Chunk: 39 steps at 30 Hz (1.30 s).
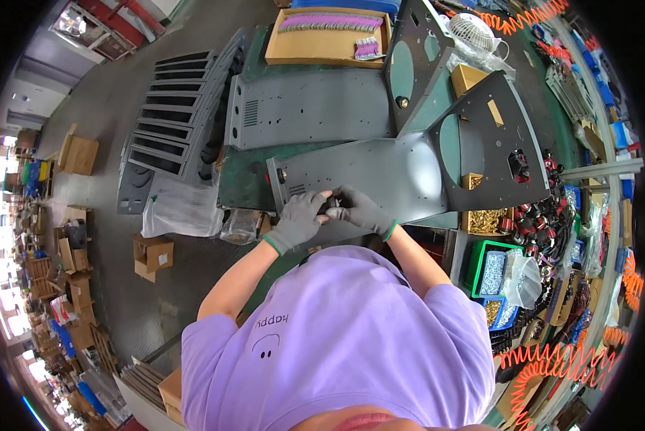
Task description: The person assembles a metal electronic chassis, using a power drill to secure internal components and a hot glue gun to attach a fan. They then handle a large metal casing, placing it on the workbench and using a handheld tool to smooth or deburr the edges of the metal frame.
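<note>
My left hand [298,219] and my right hand [362,210], in grey gloves with green cuffs, meet over the near edge of a dark grey sheet-metal housing [365,171]. Their fingers curl together around a small dark part [329,206], mostly hidden by the gloves, so its kind does not show. This housing has a flat panel with holes and an upright end plate [491,147] with a large round cutout. A brass-coloured fitting [282,174] sits at its left end. Behind it lies a second similar housing [311,108].
A cardboard tray [272,47] of purple-and-silver parts sits at the back. Slotted metal panels [168,115] are stacked at left. To the right are a box of brass screws [488,221], a green bin [477,269], red-and-black parts [534,228] and coiled orange hoses [552,353].
</note>
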Each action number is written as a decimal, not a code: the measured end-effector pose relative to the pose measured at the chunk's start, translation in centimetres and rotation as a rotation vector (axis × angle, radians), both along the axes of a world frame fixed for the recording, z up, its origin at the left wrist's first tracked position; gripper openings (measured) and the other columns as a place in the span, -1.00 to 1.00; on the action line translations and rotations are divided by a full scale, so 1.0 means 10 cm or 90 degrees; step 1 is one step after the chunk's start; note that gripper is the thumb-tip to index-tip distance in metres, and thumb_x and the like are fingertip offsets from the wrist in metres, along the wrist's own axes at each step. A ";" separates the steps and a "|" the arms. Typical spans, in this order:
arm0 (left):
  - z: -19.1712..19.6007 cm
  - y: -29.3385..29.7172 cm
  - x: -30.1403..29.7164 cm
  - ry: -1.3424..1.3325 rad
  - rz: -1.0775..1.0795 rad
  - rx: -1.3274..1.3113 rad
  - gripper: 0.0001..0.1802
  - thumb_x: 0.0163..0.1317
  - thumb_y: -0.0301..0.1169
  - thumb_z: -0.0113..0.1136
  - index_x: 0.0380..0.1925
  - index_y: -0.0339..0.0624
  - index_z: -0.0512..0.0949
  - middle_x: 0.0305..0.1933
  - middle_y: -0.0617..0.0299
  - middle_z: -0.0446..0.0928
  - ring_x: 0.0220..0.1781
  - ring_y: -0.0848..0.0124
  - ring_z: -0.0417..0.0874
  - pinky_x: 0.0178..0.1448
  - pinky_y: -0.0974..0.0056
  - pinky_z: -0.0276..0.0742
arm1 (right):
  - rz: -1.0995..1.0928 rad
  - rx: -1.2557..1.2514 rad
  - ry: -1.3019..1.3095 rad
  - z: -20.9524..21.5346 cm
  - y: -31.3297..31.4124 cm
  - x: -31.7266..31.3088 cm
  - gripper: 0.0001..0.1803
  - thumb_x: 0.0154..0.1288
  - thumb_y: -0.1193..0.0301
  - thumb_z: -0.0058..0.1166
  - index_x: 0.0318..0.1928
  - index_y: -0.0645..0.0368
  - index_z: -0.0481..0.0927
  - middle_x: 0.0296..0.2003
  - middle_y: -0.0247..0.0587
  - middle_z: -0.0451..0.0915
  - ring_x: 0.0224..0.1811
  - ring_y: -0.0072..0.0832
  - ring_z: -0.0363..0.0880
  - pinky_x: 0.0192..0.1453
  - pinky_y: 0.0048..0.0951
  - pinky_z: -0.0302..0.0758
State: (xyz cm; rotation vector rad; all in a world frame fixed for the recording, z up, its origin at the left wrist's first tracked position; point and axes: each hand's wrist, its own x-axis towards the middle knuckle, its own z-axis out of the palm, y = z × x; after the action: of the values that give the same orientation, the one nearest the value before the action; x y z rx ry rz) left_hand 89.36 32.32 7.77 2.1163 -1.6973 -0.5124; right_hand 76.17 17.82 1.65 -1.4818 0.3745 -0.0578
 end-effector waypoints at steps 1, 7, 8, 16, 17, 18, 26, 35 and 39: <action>-0.02 0.02 0.00 0.034 0.012 -0.035 -0.41 0.10 -0.28 0.19 0.16 -0.07 0.28 -0.10 0.03 0.45 -0.07 0.03 0.48 -0.01 0.03 0.38 | -0.022 0.055 -0.011 0.06 0.02 -0.01 -0.49 0.21 0.15 0.20 -0.04 0.30 0.39 -0.33 -0.16 0.56 -0.22 -0.44 0.55 -0.10 -0.45 0.50; -0.25 0.03 -0.08 0.099 0.086 0.000 -0.42 0.12 -0.22 0.21 0.12 -0.13 0.31 -0.03 -0.08 0.48 0.01 -0.04 0.49 0.02 0.02 0.41 | -0.037 -0.031 0.203 0.44 0.05 -0.02 -0.51 0.35 0.03 -0.06 -0.20 0.30 0.45 -0.43 -0.08 0.55 -0.34 -0.37 0.54 -0.24 -0.35 0.48; -0.29 0.05 -0.08 0.137 0.090 -0.001 -0.42 0.12 -0.20 0.21 0.11 -0.14 0.31 -0.02 -0.11 0.48 0.02 -0.05 0.49 0.02 0.01 0.41 | -0.036 -0.073 0.182 0.39 0.08 -0.02 -0.53 0.35 0.04 -0.05 -0.21 0.30 0.44 -0.43 -0.04 0.55 -0.34 -0.33 0.54 -0.23 -0.30 0.47; -0.21 0.13 -0.13 0.141 0.128 0.010 -0.42 0.07 -0.21 0.26 0.07 -0.15 0.32 -0.06 -0.07 0.49 -0.01 -0.04 0.51 0.01 0.02 0.43 | -0.025 -0.099 0.011 0.21 0.15 -0.16 -0.53 0.38 0.03 -0.11 -0.12 0.25 0.45 -0.47 -0.08 0.52 -0.44 -0.42 0.52 -0.37 -0.37 0.44; -0.22 0.14 -0.14 0.097 0.124 -0.008 -0.42 0.07 -0.22 0.26 0.07 -0.16 0.32 -0.07 -0.06 0.48 -0.01 -0.03 0.50 0.01 0.03 0.42 | -0.012 -0.005 0.062 0.25 0.14 -0.17 -0.52 0.38 0.03 -0.13 -0.12 0.26 0.45 -0.46 -0.06 0.53 -0.44 -0.38 0.52 -0.35 -0.35 0.44; -0.22 0.14 -0.15 0.053 0.120 -0.026 -0.42 0.06 -0.24 0.25 0.07 -0.16 0.32 -0.08 -0.05 0.48 -0.02 -0.02 0.50 0.01 0.03 0.42 | -0.026 0.021 0.117 0.27 0.16 -0.14 -0.51 0.39 0.02 -0.15 -0.12 0.27 0.46 -0.45 -0.05 0.53 -0.43 -0.37 0.52 -0.33 -0.34 0.45; -0.14 0.09 -0.22 -0.073 0.081 -0.024 -0.44 0.03 -0.37 0.20 0.07 -0.22 0.30 -0.12 -0.06 0.46 -0.07 0.00 0.48 -0.01 0.03 0.39 | -0.204 -0.211 0.096 -0.10 0.41 0.09 -0.51 0.41 0.03 -0.25 -0.26 0.28 0.42 -0.40 0.19 0.53 -0.28 0.08 0.49 -0.23 -0.08 0.40; -0.06 0.10 -0.08 0.208 0.147 -0.044 -0.46 0.03 -0.28 0.27 0.01 -0.24 0.38 -0.09 -0.14 0.52 -0.01 -0.07 0.52 0.02 0.03 0.45 | -0.082 -0.456 -0.087 0.37 0.24 0.00 -0.58 0.38 0.10 -0.19 0.00 0.18 0.39 -0.42 0.15 0.55 -0.34 0.07 0.54 -0.26 -0.08 0.45; -0.12 0.20 0.01 0.128 0.127 -0.066 -0.44 0.05 -0.22 0.26 0.04 -0.14 0.36 -0.07 -0.07 0.50 0.00 -0.05 0.50 0.03 0.01 0.42 | -0.096 -0.286 0.002 0.37 0.21 -0.13 -0.60 0.34 0.22 -0.08 0.12 0.11 0.38 -0.35 0.04 0.57 -0.32 -0.07 0.58 -0.23 -0.20 0.49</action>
State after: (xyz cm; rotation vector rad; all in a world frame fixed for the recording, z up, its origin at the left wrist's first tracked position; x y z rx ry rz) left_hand 89.42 34.28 6.56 2.0552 -1.3568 -0.5449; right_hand 74.87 19.93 5.40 -1.8938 0.4979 -0.2748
